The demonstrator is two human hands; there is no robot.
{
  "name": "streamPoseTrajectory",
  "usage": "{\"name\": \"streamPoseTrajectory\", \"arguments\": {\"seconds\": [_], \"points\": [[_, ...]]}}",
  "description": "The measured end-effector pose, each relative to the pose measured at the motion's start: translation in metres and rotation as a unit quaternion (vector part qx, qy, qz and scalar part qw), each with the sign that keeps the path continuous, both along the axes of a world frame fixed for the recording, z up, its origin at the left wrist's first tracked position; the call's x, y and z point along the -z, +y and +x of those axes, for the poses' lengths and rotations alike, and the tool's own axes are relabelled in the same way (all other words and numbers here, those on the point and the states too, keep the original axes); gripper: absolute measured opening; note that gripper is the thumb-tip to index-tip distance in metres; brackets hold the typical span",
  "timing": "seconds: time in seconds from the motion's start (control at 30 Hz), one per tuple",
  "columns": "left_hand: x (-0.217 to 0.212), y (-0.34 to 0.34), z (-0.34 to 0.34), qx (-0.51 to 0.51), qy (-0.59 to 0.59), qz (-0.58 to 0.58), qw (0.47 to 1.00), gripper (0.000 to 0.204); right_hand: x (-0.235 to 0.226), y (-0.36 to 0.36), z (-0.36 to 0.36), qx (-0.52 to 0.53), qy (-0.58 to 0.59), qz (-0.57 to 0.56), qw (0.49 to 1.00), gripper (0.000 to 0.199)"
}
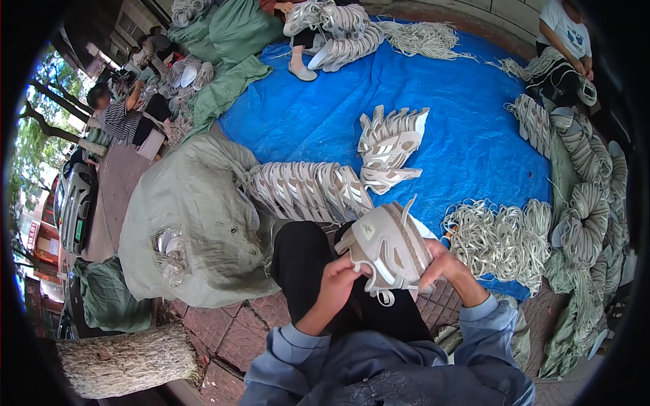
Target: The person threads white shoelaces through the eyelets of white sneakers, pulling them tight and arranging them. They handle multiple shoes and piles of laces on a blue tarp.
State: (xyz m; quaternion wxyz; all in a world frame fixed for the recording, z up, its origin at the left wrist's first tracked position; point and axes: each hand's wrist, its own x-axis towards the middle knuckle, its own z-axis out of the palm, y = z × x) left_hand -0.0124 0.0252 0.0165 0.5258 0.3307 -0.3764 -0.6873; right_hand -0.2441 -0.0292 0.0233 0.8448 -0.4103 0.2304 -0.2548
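Observation:
A beige and white shoe upper (389, 245) is held over my lap between both hands. My left hand (340, 279) pinches its lower left edge, near the eyelet side. Closed on the right end of the upper, my right hand (443, 265) has its thumb on the brown mesh part. A pale lace loop (386, 298) hangs below the upper. Just beyond it, a long row of stacked shoe uppers (308, 188) lies on the blue tarp (305, 111). A smaller fanned pile of uppers (391, 145) sits farther back.
A heap of pale laces (497, 237) lies at the tarp's right front. A stuffed grey-green sack (193, 216) stands at my left, beside a tree trunk (128, 362). More uppers (586, 210) line the right side. Other people (569, 34) sit around the tarp with shoe parts.

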Motion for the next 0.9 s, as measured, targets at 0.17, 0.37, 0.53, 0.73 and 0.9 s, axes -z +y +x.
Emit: {"name": "streamPoseTrajectory", "arguments": {"seconds": [0.17,0.37,0.53,0.73,0.9], "points": [[-0.018,0.002,0.026,-0.004,0.093,0.190,0.977,0.049,-0.009,0.021,0.019,-0.081,0.131,-0.219,0.964,0.083],[-0.036,-0.001,0.000,-0.071,0.099,0.203,0.971,0.045,-0.015,0.022,0.045,-0.003,0.140,-0.471,0.871,0.067],[-0.068,-0.042,0.016,0.049,0.037,0.112,0.992,0.046,-0.014,0.004,0.064,0.080,0.225,-0.388,0.890,0.052],[-0.089,-0.142,0.061,-0.004,-0.014,0.016,1.000,0.047,-0.007,-0.073,0.063,0.222,0.223,-0.463,0.828,0.059],[-0.048,-0.259,0.144,-0.022,-0.128,-0.028,0.991,0.048,0.073,-0.095,0.035,0.225,0.267,-0.270,0.897,0.060]]}}
